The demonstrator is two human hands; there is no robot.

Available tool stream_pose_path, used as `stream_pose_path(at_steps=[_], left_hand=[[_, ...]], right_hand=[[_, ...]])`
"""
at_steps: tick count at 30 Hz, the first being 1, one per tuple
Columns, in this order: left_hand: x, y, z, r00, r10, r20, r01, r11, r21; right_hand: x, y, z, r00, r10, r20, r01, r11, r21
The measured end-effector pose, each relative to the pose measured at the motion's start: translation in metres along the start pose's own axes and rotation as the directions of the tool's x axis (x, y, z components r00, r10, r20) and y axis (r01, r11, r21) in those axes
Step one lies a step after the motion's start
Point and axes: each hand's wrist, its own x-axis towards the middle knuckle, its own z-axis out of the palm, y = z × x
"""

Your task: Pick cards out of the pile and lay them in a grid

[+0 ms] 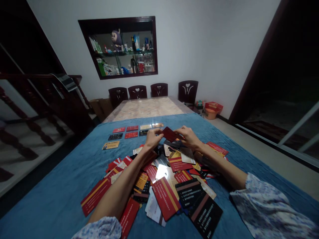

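Between both hands, above the far side of the pile, a dark red card (pixel 169 134) is held up at a tilt. My left hand (pixel 153 138) pinches its left edge. On the opposite edge, the fingers of my right hand (pixel 188 136) are closed. Below my forearms spreads a loose heap of plastic cards, among them a red card with a gold stripe (pixel 165 198), a black card with white text (pixel 205 214) and a white card (pixel 155 209). Beyond my left hand, several cards lie spaced in rows, including a yellow card (pixel 111 145) and a black card (pixel 115 136).
A blue cloth (pixel 57 179) covers the near table, with a bare marble-patterned tabletop (pixel 152 107) beyond it. Dark wooden chairs (pixel 188 91) stand along the far side. A wall shelf (pixel 127 49) holds a plush toy and bottles. On the left is a wooden railing (pixel 27 132).
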Motion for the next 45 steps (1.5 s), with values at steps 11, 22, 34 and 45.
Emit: stream_pose_path(at_steps=[11,22,34,45], left_hand=[[-0.007,0.001,-0.001,0.997,0.071,0.009,-0.072,0.978,0.195],[-0.015,-0.001,0.005,0.974,0.08,0.213,-0.145,0.939,0.311],[-0.025,0.007,0.009,0.969,0.077,0.235,-0.182,0.865,0.468],[-0.017,0.008,0.002,0.978,0.03,0.206,-0.108,0.92,0.377]], right_hand=[[-0.001,-0.007,-0.005,0.999,-0.009,0.035,0.015,0.982,-0.186],[-0.003,-0.004,0.001,1.0,-0.011,0.023,0.015,0.979,-0.204],[-0.006,-0.003,0.004,1.0,-0.012,-0.012,0.01,0.977,-0.213],[-0.006,-0.007,0.0,0.997,-0.048,0.059,0.063,0.955,-0.29]])
